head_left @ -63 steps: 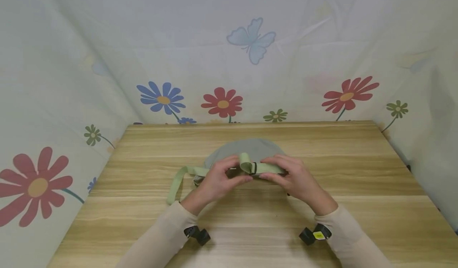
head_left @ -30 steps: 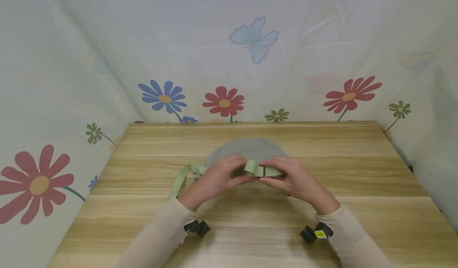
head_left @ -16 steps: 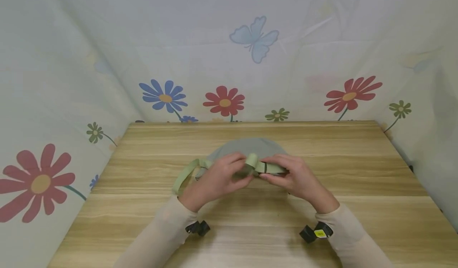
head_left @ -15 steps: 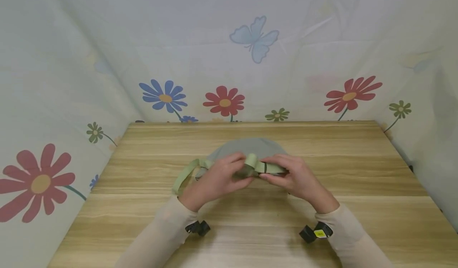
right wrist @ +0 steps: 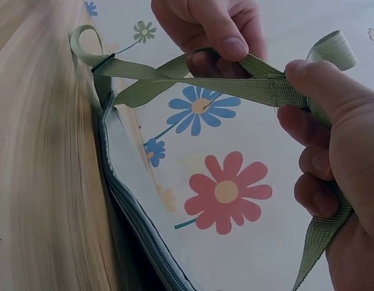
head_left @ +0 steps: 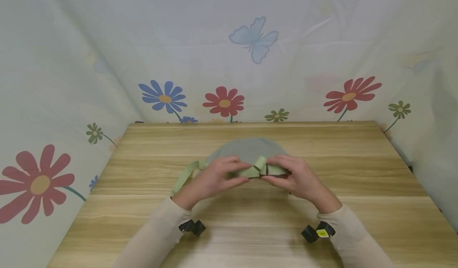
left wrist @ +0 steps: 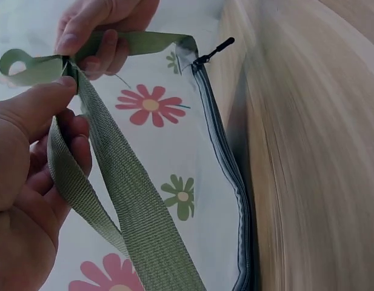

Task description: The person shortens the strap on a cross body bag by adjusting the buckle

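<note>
A grey-green bag sits on the table, with a light green webbing strap running along its near side. My left hand pinches the strap between thumb and fingers, left of a small standing loop. My right hand pinches the strap beside a thin dark slider buckle, with the strap loop rising above its thumb in the right wrist view. In the left wrist view, two lengths of webbing hang past the left fingers. The bag's zipper ends at a dark pull. Fingers partly hide the buckle.
The wooden table spreads around the bag. A white curtain with printed flowers and a butterfly stands behind and at the sides. At the far left strap end, another slider holds a strap loop.
The small loop and slider have shifted right and the loop looks narrower. My left hand has drawn slightly left, its fingers flatter along the strap; the right hand has barely moved.
</note>
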### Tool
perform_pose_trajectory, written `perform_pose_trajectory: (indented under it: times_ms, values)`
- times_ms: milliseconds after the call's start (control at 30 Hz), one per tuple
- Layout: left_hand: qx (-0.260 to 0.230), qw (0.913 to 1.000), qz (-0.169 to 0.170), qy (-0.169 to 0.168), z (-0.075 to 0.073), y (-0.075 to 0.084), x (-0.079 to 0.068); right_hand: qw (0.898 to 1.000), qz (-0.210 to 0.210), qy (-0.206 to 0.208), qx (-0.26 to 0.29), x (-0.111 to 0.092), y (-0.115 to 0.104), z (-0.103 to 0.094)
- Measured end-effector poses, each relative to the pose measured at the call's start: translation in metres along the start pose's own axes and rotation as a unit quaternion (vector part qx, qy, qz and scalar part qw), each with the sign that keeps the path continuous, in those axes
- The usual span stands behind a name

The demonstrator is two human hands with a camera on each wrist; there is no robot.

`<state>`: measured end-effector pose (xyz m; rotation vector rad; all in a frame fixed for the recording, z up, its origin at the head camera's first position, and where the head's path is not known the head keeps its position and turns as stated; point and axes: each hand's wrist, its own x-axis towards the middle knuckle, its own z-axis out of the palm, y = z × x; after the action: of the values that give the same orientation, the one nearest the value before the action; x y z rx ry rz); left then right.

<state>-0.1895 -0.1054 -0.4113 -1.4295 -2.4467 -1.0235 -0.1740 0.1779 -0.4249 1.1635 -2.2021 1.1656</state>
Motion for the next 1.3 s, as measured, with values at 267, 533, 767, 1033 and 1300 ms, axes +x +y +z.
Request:
perform_pose_trajectory:
  times_ms: [267, 533, 767, 1033, 1300]
  values:
    - [0.02, 0.9996, -0.019, 0.008, -0.004, -0.009, -0.017, 0.999, -0.002, 0.047, 0.016, -0.003, 0.005, -0.004]
    - [0.052, 0.9976, -0.039, 0.023, -0.023, -0.018, -0.053, 0.999, -0.013, 0.049, 0.014, -0.005, 0.009, -0.017]
    - [0.034, 0.9973, -0.058, 0.029, -0.035, -0.027, -0.083, 1.0, -0.002, 0.013, 0.018, -0.005, 0.007, -0.022]
    - [0.075, 0.9945, -0.071, 0.014, -0.021, -0.02, -0.05, 0.999, 0.002, 0.026, 0.027, 0.001, 0.005, -0.013]
    - [0.013, 0.9971, -0.075, 0.005, 0.016, 0.008, 0.009, 1.0, -0.007, 0.023, 0.007, 0.005, 0.005, -0.003]
